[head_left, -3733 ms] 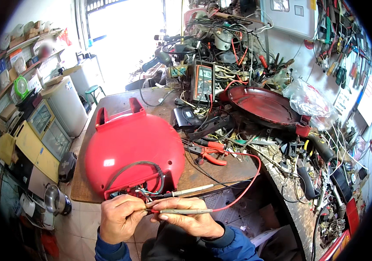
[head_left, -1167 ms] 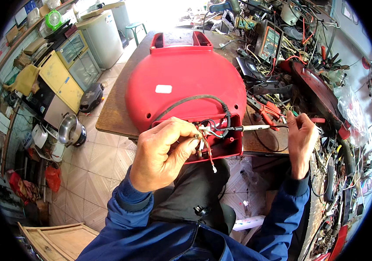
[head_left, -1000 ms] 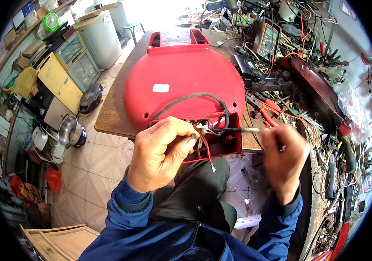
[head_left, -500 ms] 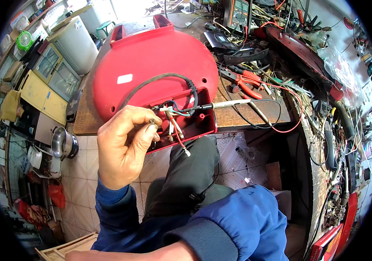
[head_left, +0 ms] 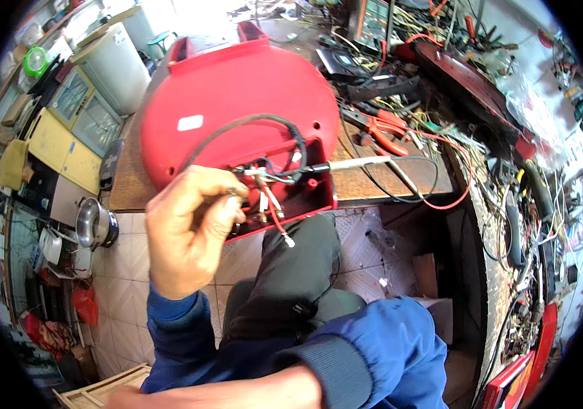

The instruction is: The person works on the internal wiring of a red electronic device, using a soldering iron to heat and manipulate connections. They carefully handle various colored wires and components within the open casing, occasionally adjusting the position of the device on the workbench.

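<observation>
My left hand (head_left: 184,235) is raised at the near left side of a red plastic housing (head_left: 233,88). Its thumb and index finger pinch a small dark metal part (head_left: 235,193), mostly hidden by the fingers. Just beyond the fingertips, several thin wires (head_left: 269,194) come out of the housing's open compartment, one red wire ending in a bare metal terminal (head_left: 289,242). A thick black cord (head_left: 254,118) arches over the housing. My right arm crosses low in front of me, and my right hand (head_left: 189,397) is blurred at the lower edge, its fingers out of sight.
Test probes (head_left: 360,163) with red and black leads lie across the compartment's right edge. Red-handled pliers (head_left: 390,133) rest on the cluttered wooden bench (head_left: 131,194). At lower left is an open wooden drawer or box (head_left: 104,388). A steel pot (head_left: 92,223) stands at left.
My right hand and forearm have shifted slightly at the lower edge, and the hand is now blurred. The left hand keeps its pinch beside the housing. The whole view has shifted a little.
</observation>
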Available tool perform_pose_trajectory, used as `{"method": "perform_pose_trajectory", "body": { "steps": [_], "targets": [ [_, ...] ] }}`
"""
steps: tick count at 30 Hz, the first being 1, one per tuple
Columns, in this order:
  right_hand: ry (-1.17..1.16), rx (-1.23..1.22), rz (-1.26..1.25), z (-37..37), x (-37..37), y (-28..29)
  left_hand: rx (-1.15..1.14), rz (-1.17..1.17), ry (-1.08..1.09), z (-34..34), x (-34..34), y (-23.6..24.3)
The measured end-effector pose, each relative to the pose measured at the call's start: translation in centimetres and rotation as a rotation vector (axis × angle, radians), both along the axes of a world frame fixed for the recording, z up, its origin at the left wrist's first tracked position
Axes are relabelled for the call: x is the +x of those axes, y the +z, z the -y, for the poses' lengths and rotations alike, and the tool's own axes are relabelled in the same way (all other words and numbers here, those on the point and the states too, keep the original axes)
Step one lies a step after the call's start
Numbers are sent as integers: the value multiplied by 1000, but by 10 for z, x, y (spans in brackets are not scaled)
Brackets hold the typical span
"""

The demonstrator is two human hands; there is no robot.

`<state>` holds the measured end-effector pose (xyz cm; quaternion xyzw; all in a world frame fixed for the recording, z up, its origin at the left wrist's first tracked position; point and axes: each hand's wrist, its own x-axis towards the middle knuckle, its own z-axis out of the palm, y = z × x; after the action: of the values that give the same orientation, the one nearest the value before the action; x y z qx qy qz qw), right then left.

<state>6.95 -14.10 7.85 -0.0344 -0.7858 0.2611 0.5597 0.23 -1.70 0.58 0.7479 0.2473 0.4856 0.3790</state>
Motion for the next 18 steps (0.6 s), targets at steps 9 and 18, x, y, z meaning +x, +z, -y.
{"method": "perform_pose_trajectory", "body": {
  "steps": [9,18],
  "targets": [
    [-110,-7,176,-18,6,-59,10,-7,15,2,-2,7],
    [-545,-659,519,-59,90,-248,59,-18,58,1,1,5]
  ]
}}
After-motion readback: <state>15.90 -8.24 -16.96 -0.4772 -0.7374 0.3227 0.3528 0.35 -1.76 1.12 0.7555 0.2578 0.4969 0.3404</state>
